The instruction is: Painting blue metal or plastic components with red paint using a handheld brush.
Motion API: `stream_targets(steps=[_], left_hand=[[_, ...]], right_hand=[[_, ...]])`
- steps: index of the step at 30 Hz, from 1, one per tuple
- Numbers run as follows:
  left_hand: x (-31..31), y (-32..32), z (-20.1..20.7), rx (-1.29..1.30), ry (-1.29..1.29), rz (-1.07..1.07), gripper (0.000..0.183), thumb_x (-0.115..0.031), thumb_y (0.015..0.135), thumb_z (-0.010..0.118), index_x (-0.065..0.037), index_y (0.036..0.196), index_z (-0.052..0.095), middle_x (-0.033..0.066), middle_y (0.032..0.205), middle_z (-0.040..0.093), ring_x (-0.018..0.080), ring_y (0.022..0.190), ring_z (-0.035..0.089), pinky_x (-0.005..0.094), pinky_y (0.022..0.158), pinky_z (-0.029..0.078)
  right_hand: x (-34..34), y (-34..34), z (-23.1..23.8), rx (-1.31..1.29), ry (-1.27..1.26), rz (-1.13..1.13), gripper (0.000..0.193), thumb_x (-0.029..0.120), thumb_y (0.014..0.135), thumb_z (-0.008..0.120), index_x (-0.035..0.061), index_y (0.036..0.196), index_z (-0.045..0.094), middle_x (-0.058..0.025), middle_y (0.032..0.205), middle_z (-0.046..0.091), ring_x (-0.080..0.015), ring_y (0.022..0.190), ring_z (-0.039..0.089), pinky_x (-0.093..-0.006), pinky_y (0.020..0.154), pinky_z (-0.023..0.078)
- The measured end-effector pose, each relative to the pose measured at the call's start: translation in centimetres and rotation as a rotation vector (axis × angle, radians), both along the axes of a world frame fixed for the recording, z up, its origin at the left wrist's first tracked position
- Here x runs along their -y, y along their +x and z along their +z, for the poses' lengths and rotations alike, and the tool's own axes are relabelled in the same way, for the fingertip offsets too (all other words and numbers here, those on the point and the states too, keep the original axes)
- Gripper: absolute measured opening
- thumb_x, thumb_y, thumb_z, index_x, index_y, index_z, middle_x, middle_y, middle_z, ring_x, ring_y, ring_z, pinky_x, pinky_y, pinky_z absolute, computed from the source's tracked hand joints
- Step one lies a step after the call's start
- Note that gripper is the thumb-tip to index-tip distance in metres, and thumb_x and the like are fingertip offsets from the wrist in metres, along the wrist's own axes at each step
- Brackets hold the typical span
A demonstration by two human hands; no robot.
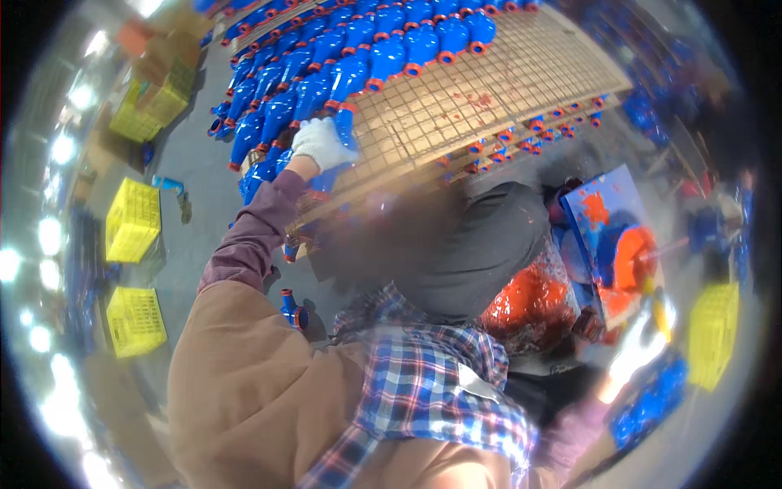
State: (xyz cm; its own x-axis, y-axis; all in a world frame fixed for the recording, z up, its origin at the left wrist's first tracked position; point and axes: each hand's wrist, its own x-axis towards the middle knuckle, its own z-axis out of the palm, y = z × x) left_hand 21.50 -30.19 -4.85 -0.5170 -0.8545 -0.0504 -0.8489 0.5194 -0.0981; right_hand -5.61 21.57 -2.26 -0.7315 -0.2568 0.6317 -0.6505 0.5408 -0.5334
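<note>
My left hand (pixel 324 144), in a white glove, is at the near left edge of a wire-mesh rack (pixel 456 90). Its fingers are closed round a glossy blue pipe fitting (pixel 344 124) with a red end. Rows of similar blue fittings (pixel 387 59) with red rims lie beside it. Over on the right, my right hand (pixel 643 338), also gloved in white, is closed on a yellow-handled tool (pixel 661 316) whose kind I cannot make out. Next to it is a round orange-red surface (pixel 634 257), in front of a blue board (pixel 599 208) smeared with red paint.
Wet red paint fills a plastic-lined container (pixel 529 301) by my leg. Yellow crates (pixel 133 220) stand on the floor at left, another crate (pixel 713 334) at far right. One blue fitting (pixel 292 310) stands on the floor. More fittings (pixel 538 124) sit below the rack.
</note>
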Motion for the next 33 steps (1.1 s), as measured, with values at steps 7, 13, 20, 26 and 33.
stream_targets(steps=[7, 13, 20, 26, 33], left_hand=[[-0.3, 1.9, -0.7, 0.048, 0.009, -0.038, 0.088, -0.056, 0.059, 0.078, 0.003, 0.120, 0.054, 0.0250, 0.112, 0.061, 0.0400, 0.110, 0.057, 0.0441, 0.092, 0.050], [0.5, 2.2, -0.3, 0.105, 0.002, -0.125, 0.086, -0.050, 0.059, 0.078, -0.002, 0.123, 0.047, 0.0254, 0.114, 0.059, 0.0436, 0.110, 0.056, 0.0458, 0.091, 0.050], [-4.4, -2.4, 2.6, -0.082, 0.297, -0.360, 0.038, -0.023, 0.075, 0.074, -0.005, 0.107, 0.062, 0.0165, 0.091, 0.069, 0.0350, 0.085, 0.067, 0.0433, 0.074, 0.055], [-2.6, 3.1, -0.2, -0.033, 0.047, -0.335, 0.073, -0.025, 0.065, 0.076, 0.003, 0.127, 0.049, 0.0249, 0.111, 0.063, 0.0426, 0.105, 0.059, 0.0462, 0.092, 0.047], [-1.1, 2.4, 0.9, 0.238, -0.071, -0.367, 0.106, -0.065, 0.061, 0.077, 0.009, 0.131, 0.045, 0.0263, 0.115, 0.062, 0.0429, 0.099, 0.063, 0.0464, 0.085, 0.051]], right_hand=[[-0.1, 0.3, -0.6, 0.049, -0.042, 0.024, 0.018, 0.003, 0.091, 0.063, -0.0011, 0.109, 0.062, -0.0088, 0.103, 0.065, -0.0175, 0.094, 0.061, -0.0296, 0.087, 0.046], [1.3, 1.0, 0.1, 0.039, -0.044, 0.009, 0.021, 0.001, 0.089, 0.065, -0.0010, 0.110, 0.062, -0.0087, 0.106, 0.066, -0.0175, 0.097, 0.062, -0.0291, 0.091, 0.046], [-1.0, 0.3, 1.5, -0.179, 0.113, 0.041, 0.030, 0.008, 0.080, 0.068, 0.0067, 0.110, 0.065, -0.0143, 0.104, 0.066, -0.0315, 0.096, 0.064, -0.0365, 0.084, 0.052], [-3.7, -2.5, 0.8, -0.403, 0.227, 0.088, 0.023, 0.020, 0.082, 0.065, 0.0185, 0.104, 0.062, -0.0049, 0.081, 0.055, -0.0241, 0.068, 0.060, -0.0354, 0.058, 0.048], [-13.4, -2.0, 2.8, -0.346, 0.530, -0.043, 0.035, 0.017, 0.080, 0.062, 0.0246, 0.114, 0.058, -0.0045, 0.080, 0.056, -0.0260, 0.061, 0.061, -0.0361, 0.051, 0.047]])
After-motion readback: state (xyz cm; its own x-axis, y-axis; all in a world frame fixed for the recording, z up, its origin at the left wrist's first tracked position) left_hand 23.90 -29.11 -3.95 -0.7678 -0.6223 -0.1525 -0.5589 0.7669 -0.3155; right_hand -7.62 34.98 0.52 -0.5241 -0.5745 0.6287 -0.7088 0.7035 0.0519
